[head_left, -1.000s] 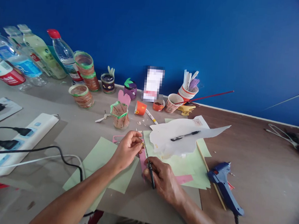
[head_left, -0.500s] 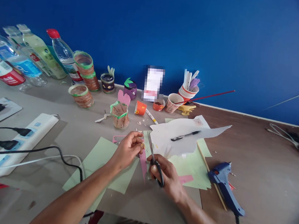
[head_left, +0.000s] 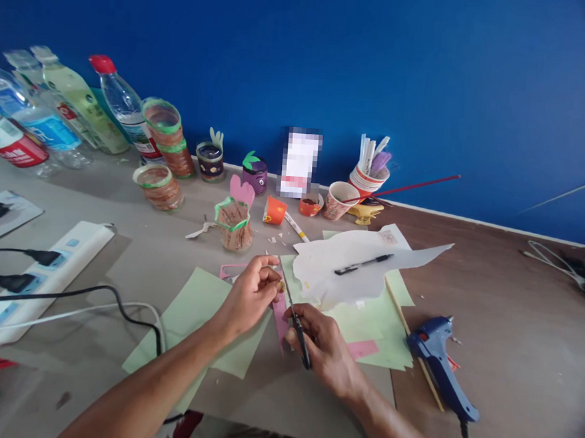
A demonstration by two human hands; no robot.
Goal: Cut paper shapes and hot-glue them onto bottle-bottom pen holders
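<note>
My right hand [head_left: 321, 344] grips a pair of black-handled scissors [head_left: 300, 333], their blades pointing up and away from me. Beside the blades, my left hand [head_left: 252, 293] pinches a small yellowish piece [head_left: 281, 285] between thumb and fingers; what it is, I cannot make out. Below my fingertips lies a pink paper strip [head_left: 280, 321]. Light green paper sheets [head_left: 185, 318] are spread under and around both hands. A torn white sheet [head_left: 329, 261] with a black pen [head_left: 364, 264] on it lies to the right.
A blue glue gun [head_left: 442, 366] and a wooden stick [head_left: 431, 385] lie at right. Behind my hands stand a brown-streaked jar [head_left: 236, 235], orange paper cups [head_left: 275, 211] and a red-and-white cup [head_left: 340, 202]. Bottles [head_left: 123, 104] and a power strip [head_left: 63, 266] with cables are on the left.
The scissors have turned and shifted left, their blades coming closer to my left fingertips and looking more nearly shut. My left hand stays almost still with the small piece.
</note>
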